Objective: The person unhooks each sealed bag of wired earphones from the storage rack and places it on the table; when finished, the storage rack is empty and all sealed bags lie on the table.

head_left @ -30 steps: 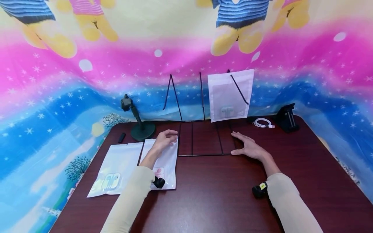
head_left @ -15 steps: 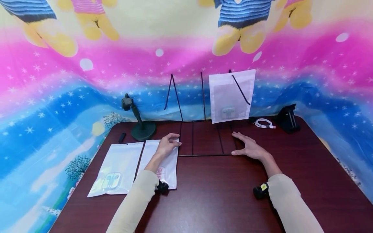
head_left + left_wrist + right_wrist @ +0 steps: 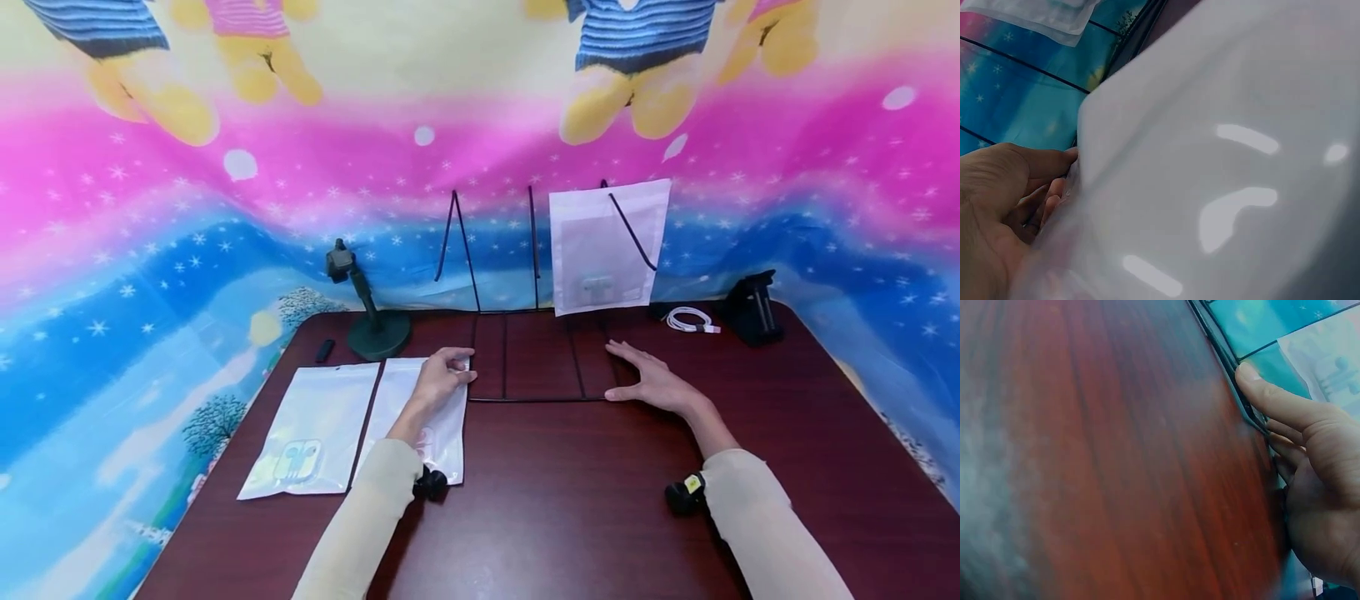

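Observation:
A black wire rack [image 3: 540,400] stands at the table's back, a white zip pouch [image 3: 600,250] hanging from its right hook. At the base's left side, my left hand [image 3: 438,379] has thumb and forefinger apart, tips right at the wire. My right hand [image 3: 652,382] spreads at the base's right side; its thumb reaches the front corner, fingers along the side wire. Beneath my left hand lies a pouch [image 3: 393,385] with a reddish print, partly hidden by the arm. It fills much of the left wrist view. Left of it lies another pouch [image 3: 322,408] with earphones in a case.
A dark green stand [image 3: 378,335] is at the back left, with a small black stick [image 3: 325,350] beside it. At the back right are a coiled white cable [image 3: 688,320] and a black phone holder [image 3: 752,308]. A printed cloth [image 3: 375,108] surrounds the table's back.
My left hand has come slightly nearer and to the right, its thumb now at the rack's left side wire. The right hand keeps its place at the rack; the head view has shifted slightly.

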Tool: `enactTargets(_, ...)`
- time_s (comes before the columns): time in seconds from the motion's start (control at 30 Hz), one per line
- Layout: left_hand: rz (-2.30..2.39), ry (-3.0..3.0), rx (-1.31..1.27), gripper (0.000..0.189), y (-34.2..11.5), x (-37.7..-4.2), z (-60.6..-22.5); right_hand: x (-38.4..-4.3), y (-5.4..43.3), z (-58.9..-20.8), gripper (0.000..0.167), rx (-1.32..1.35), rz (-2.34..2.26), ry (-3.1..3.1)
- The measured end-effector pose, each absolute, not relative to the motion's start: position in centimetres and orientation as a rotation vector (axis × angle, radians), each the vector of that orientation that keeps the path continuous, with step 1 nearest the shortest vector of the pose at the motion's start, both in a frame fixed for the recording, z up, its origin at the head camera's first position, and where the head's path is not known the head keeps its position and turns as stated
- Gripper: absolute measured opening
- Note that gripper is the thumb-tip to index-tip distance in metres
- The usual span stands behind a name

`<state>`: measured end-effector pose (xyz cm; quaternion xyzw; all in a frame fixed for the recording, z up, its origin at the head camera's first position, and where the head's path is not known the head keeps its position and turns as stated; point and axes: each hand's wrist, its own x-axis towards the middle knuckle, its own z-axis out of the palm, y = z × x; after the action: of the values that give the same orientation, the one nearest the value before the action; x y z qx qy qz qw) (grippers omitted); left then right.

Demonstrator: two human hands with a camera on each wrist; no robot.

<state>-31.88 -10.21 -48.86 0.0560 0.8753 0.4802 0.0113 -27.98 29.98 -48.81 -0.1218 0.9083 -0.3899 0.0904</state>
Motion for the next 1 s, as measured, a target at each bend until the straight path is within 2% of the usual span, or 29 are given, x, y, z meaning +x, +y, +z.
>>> enactTargets(0.33, 1.484, 2.776, 0.254, 0.041, -10.2, -32.0, -49.5, -28.2, 32.0, -46.4, 0.069, -0.178, -1.597, 2.629)
enactTargets(0.67, 1.502, 2.781, 0.297, 0.041, -10.3, -31.7, -49.5, -29.6, 33.5, -37.7, 0.057, 0.013, -2.068, 2.711)
enactTargets(0.83, 1.484, 2.8, 0.32, 0.041, -10.2, -31.6, -49.5, -30.2, 32.5, -33.4, 0.058, 0.102, -2.211, 2.675)
enactTargets(1.0, 1.481, 2.796, 0.317, 0.041, -10.2, -31.6, -49.6, -30.8, 31.5, -31.1, 0.062, 0.186, -2.117, 2.697)
